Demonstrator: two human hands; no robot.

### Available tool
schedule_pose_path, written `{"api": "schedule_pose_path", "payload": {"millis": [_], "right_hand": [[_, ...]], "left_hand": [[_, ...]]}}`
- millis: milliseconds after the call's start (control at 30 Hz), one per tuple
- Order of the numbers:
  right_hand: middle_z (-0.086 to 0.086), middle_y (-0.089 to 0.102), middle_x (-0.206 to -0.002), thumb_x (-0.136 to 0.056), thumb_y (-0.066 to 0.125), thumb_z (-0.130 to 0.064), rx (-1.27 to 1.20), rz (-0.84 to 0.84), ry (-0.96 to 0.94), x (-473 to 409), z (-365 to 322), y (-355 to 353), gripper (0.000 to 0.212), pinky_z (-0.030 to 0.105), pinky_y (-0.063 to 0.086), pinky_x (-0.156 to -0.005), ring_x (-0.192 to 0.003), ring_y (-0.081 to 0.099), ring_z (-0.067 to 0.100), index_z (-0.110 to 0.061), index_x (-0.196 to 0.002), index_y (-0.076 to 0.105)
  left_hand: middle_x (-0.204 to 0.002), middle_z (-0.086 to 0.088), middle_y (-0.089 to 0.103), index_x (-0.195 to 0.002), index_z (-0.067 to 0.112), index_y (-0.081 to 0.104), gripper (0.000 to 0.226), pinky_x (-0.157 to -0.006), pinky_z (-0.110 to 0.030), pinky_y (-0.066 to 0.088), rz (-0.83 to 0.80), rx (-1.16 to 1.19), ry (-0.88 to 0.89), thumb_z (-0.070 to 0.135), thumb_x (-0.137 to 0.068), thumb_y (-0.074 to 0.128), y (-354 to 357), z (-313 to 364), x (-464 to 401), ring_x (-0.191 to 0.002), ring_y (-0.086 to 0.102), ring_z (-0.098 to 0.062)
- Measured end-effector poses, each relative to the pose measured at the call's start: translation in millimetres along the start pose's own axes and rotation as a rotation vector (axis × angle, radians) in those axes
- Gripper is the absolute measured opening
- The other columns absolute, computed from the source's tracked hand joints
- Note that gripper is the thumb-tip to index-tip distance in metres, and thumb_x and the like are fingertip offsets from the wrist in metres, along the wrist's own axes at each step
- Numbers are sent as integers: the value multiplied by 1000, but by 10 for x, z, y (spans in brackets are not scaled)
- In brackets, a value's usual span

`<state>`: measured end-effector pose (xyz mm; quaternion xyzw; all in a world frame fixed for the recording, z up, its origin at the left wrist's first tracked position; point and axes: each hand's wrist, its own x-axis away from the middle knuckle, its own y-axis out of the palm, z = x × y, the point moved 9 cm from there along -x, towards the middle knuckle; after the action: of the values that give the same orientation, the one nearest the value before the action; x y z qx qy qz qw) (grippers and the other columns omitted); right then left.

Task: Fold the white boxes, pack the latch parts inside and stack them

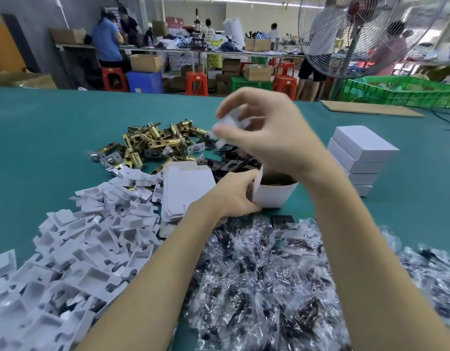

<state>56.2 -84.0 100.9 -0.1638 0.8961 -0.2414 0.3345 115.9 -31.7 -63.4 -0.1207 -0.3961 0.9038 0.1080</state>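
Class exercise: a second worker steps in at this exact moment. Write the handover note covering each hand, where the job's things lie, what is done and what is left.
Left hand grips the open white cardboard box, standing on the teal table, dark parts already inside.
Right hand holds a small white piece above the box; blurred, so what it is cannot be told.
Done: a stack of closed white boxes stands on the right.
Left: finish and close this box, stack it, then continue with the flat white box blanks, brass latches, white folded inserts and clear bagged parts.
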Motion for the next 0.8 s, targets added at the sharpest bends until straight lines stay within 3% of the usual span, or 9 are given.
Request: {"api": "schedule_pose_path", "payload": {"millis": [133,267,333,433,567,667,800], "right_hand": [[3,75,-91,-88,80,-17,-96,117,83,108,219,-533,14,26,59,-64,-78,75,16,-14,-100,72],[1,76,-103,-87,82,-18,-98,50,179,223,397,-797,22,36,63,-84,-87,77,18,-17,-108,75],[2,75,-108,-88,81,-15,-41,23,175,263,411,-852,22,41,62,-90,-90,77,21,-19,-109,76],[7,75,-105,-89,77,-6,-105,82,158,254,374,-911,20,33,63,-84,-87,77,21,-16,-107,74],[7,75,-99,-89,78,-6,-126,148,126,212,350,-927,21,33,63,-79,-87,76,23,-16,-106,72],[0,77,-93,-88,80,-12,-92,173,123,200,348,-918,18,33,63,-77,-85,76,22,-23,-102,74],[-1,78,-87,-87,82,-21,-4,216,139,207,352,-860,9,34,64,-72,-74,77,18,-22,-95,78]], "left_hand": [[-106,13,74,-121,39,61,49,-85,-20,53,-26,65,38,37,-79,86,-14,33,19,-97,67,-3],[-106,13,75,-104,45,66,31,-81,-12,52,0,149,9,40,-81,85,-47,44,24,-94,66,3],[-100,16,76,-99,44,66,26,-82,-21,57,59,227,-39,36,-82,84,-94,22,12,-90,68,-1],[-87,13,78,-94,32,70,21,-78,-30,63,180,575,-134,23,-83,85,-211,0,-1,-84,74,-12],[-97,-1,80,-97,16,73,23,-78,-32,63,262,897,-140,8,-80,86,-327,65,-18,-94,76,-21],[-99,-4,80,-96,15,75,23,-80,-35,64,280,893,-155,6,-79,86,-292,55,12,-96,76,-23],[-89,1,79,-96,16,74,25,-74,-33,64,279,742,-200,9,-77,89,-183,15,33,-82,75,-18]]}}
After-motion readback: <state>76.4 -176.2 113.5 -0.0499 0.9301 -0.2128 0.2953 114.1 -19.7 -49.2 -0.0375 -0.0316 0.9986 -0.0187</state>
